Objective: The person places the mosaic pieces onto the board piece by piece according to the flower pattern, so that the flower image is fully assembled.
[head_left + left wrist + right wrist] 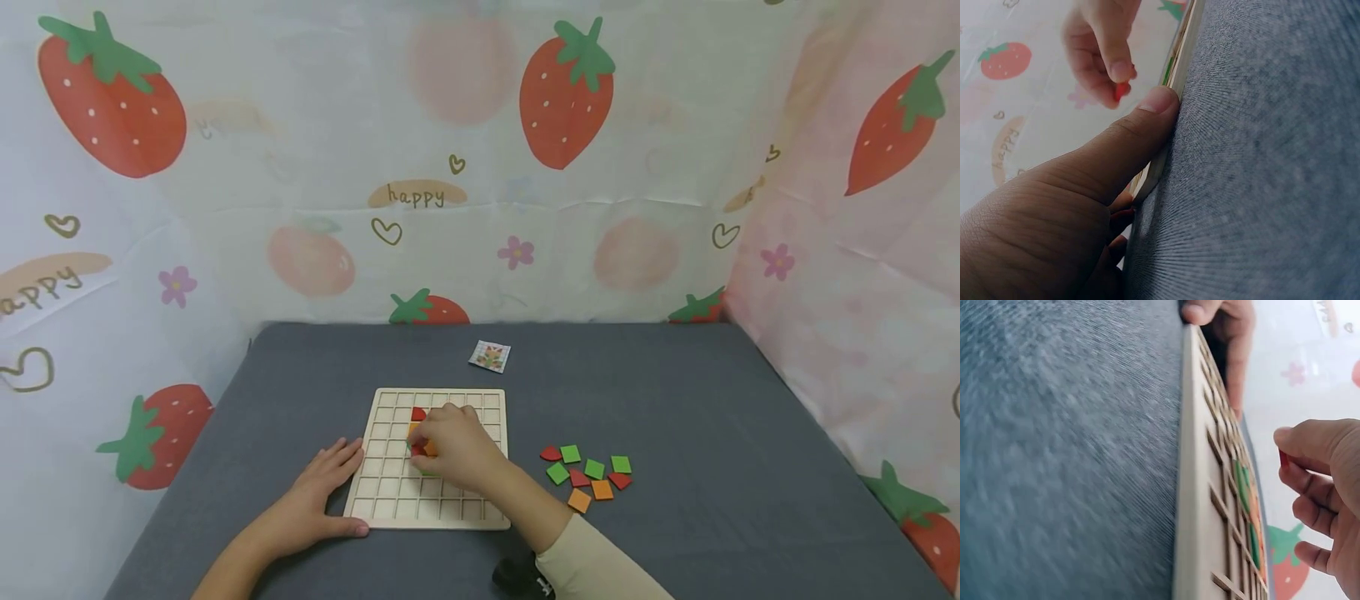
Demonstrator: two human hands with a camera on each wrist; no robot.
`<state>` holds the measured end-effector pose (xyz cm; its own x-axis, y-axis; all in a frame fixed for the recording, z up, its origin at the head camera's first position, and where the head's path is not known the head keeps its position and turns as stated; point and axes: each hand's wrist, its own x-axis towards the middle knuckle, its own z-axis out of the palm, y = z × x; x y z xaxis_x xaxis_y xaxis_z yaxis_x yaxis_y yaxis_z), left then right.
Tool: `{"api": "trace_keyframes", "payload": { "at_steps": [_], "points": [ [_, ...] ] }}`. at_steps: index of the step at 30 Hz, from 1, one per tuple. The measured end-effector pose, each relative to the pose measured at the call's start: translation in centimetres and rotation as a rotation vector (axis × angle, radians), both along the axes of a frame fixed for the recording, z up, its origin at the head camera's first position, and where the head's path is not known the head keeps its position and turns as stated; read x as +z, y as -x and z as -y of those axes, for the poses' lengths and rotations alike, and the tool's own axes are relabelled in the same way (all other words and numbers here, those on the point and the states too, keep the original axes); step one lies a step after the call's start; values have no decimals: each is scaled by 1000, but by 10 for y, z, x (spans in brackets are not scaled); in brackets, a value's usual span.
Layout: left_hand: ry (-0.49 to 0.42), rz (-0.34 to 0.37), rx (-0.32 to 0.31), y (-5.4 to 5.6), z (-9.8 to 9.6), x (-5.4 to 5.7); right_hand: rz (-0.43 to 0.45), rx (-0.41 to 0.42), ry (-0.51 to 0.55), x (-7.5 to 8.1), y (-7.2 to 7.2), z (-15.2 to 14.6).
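A light wooden grid board (386,508) lies on the grey cloth. My left hand (322,487) rests against its left side with fingers stretched along the edge, its thumb at the near left corner. Over the middle of the board, my right hand (461,448) pinches a small red tile (1284,460) between thumb and fingertips. In the right wrist view the tile is raised off the board. Several tiles sit in the grid, among them a red one (418,413) and an orange one (431,448); my right hand partly hides them.
Loose red, green (570,454) and orange (602,489) tiles lie scattered right of the board. A small patterned card (491,357) lies beyond it. A black object (517,577) is at the near edge by the right sleeve (592,562). Strawberry-print curtains (480,275) surround the table.
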<state>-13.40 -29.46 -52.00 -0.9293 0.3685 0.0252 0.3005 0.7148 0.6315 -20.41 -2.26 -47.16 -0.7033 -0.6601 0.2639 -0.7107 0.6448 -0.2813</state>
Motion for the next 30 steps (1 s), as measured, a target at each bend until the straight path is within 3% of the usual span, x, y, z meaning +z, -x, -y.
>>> {"api": "trace_keyframes", "payload": {
  "at_steps": [16,30],
  "points": [
    [-3,6,-2,-2,-1,4,33,-38,-71,-19,1,16],
    [1,6,-2,-1,-1,4,47,-43,-72,-18,0,19]
  ]
}}
